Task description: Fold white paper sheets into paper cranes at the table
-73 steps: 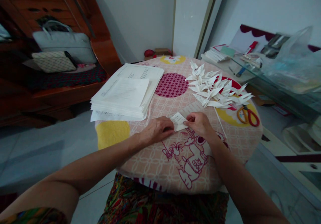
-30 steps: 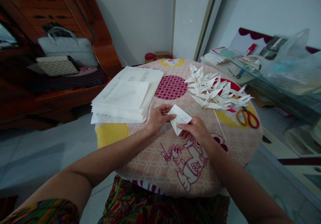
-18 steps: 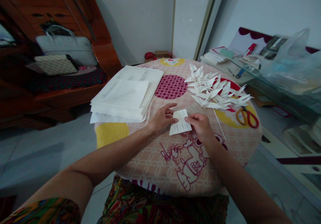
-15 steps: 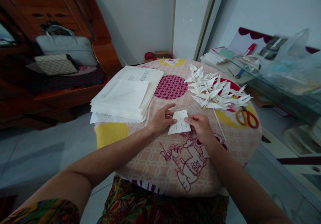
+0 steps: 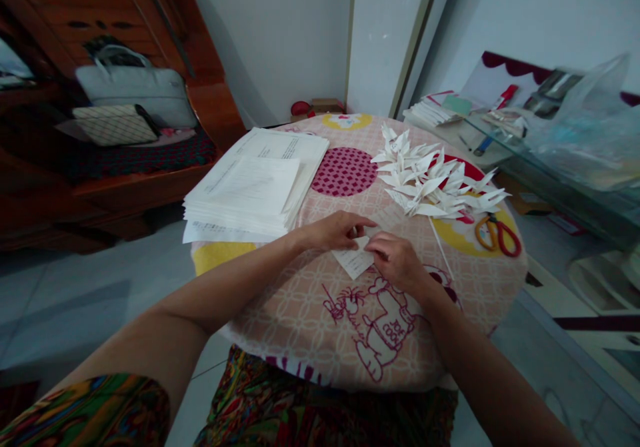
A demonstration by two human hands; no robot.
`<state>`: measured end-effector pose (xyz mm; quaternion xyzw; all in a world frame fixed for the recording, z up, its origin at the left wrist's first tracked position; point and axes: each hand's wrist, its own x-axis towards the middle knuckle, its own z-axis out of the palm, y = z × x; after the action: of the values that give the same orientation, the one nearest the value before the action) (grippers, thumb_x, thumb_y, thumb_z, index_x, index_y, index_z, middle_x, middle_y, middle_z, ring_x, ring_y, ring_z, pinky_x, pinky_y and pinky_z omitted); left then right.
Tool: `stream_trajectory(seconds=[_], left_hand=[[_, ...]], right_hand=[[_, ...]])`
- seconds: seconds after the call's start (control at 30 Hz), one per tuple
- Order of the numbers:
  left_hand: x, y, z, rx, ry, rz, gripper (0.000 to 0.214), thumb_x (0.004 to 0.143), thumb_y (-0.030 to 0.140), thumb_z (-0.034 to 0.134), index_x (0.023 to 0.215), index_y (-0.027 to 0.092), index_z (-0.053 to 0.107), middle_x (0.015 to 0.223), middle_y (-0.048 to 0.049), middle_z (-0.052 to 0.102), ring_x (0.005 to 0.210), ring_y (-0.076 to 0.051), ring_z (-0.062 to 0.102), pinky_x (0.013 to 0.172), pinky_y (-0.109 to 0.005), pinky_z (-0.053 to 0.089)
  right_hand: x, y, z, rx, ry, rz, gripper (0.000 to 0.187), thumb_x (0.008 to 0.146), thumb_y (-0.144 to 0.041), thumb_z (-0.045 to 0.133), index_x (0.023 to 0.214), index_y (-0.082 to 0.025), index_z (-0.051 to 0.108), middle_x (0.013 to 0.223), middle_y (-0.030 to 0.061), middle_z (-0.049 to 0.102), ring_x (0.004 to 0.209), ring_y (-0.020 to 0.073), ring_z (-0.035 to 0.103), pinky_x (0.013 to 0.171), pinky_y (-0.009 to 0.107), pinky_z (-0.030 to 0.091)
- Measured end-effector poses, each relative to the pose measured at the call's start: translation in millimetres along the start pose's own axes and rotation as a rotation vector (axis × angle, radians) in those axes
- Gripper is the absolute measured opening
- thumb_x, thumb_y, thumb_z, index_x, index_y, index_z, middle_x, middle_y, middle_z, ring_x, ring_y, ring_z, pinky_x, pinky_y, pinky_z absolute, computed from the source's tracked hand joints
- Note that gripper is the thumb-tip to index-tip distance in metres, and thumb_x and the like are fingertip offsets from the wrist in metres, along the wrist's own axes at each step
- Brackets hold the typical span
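Note:
A small folded piece of printed paper (image 5: pixel 353 262) lies turned cornerwise on the patterned tablecloth (image 5: pixel 295 300), one corner toward me. At its upper left, my left hand (image 5: pixel 339 230) is closed on the paper, with the index finger reaching over the far edge. My right hand (image 5: pixel 395 255) pinches the paper's right side, fingers curled. Both hands hide the upper part of the paper. Beyond them, to the right, sits a pile of folded white paper cranes (image 5: pixel 433 180).
A thick stack of printed sheets (image 5: pixel 240 190) stands on the table's left. Scissors (image 5: pixel 497 235) with orange and red handles and a thin white stick (image 5: pixel 443 250) lie at the right. A glass shelf (image 5: pixel 550 180) with a plastic bag borders the table.
The paper has turned so that a corner points toward me. My left hand has moved over its far edge, and my right hand's fingers have curled in more tightly.

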<state>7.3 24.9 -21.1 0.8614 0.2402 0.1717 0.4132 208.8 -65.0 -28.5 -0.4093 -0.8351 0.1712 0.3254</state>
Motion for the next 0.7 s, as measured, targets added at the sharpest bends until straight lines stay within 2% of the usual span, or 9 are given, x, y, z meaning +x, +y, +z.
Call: stream_trajectory(seconds=[0.1, 0.17, 0.3, 0.47, 0.6, 0.7], left_hand=[[-7, 5, 7.0, 0.122, 0.132, 0.063, 0.047, 0.063, 0.007, 0.073, 0.109, 0.02, 0.07, 0.095, -0.0047, 0.065, 0.084, -0.018, 0.059, 0.077, -0.029, 0.044], [-16, 9, 10.7, 0.161, 0.174, 0.082, 0.036, 0.067, 0.006, 0.07, 0.101, 0.018, 0.07, 0.097, -0.006, 0.064, 0.087, -0.019, 0.059, 0.078, -0.029, 0.044], [-32, 12, 11.7, 0.161, 0.057, 0.086, 0.02, 0.081, 0.007, 0.058, 0.091, 0.017, 0.071, 0.088, -0.0057, 0.065, 0.081, -0.016, 0.06, 0.076, -0.027, 0.044], [-36, 4, 7.3, 0.043, 0.037, 0.111, 0.021, 0.084, 0.015, 0.062, 0.1, 0.02, 0.075, 0.094, -0.0067, 0.068, 0.086, -0.017, 0.062, 0.079, -0.028, 0.045], [-36, 4, 6.3, 0.041, 0.024, 0.102, 0.028, 0.085, 0.016, 0.062, 0.108, 0.024, 0.075, 0.101, -0.0072, 0.067, 0.09, -0.018, 0.062, 0.082, -0.03, 0.045], [-38, 9, 4.7, 0.035, -0.025, 0.108, 0.025, 0.085, 0.025, 0.066, 0.109, 0.023, 0.074, 0.107, -0.0083, 0.067, 0.093, -0.019, 0.061, 0.083, -0.03, 0.045]], right_hand=[[-2, 2, 0, -0.056, -0.089, -0.013, 0.029, 0.075, 0.001, 0.049, 0.082, -0.017, 0.071, 0.09, 0.0092, 0.069, 0.088, 0.0218, 0.063, 0.08, 0.033, 0.05], [-3, 1, -2, -0.078, -0.122, -0.022, 0.029, 0.075, 0.002, 0.049, 0.083, -0.017, 0.07, 0.091, 0.0099, 0.069, 0.09, 0.0224, 0.062, 0.081, 0.035, 0.049], [-8, -7, -4, -0.122, -0.174, -0.048, 0.022, 0.08, -0.002, 0.054, 0.084, -0.016, 0.07, 0.091, 0.0103, 0.067, 0.09, 0.0232, 0.061, 0.081, 0.036, 0.048], [-16, -12, -2, -0.262, -0.185, -0.105, 0.009, 0.089, -0.014, 0.06, 0.088, -0.016, 0.069, 0.095, 0.0112, 0.066, 0.093, 0.0246, 0.057, 0.083, 0.038, 0.047], [-21, -17, 3, -0.385, -0.192, -0.158, 0.019, 0.095, -0.014, 0.051, 0.091, -0.015, 0.069, 0.093, 0.0128, 0.067, 0.091, 0.0252, 0.056, 0.083, 0.039, 0.045], [-22, -19, 6, -0.404, -0.174, -0.171, 0.026, 0.097, -0.013, 0.045, 0.09, -0.015, 0.07, 0.09, 0.0124, 0.066, 0.089, 0.0246, 0.055, 0.082, 0.038, 0.045]])
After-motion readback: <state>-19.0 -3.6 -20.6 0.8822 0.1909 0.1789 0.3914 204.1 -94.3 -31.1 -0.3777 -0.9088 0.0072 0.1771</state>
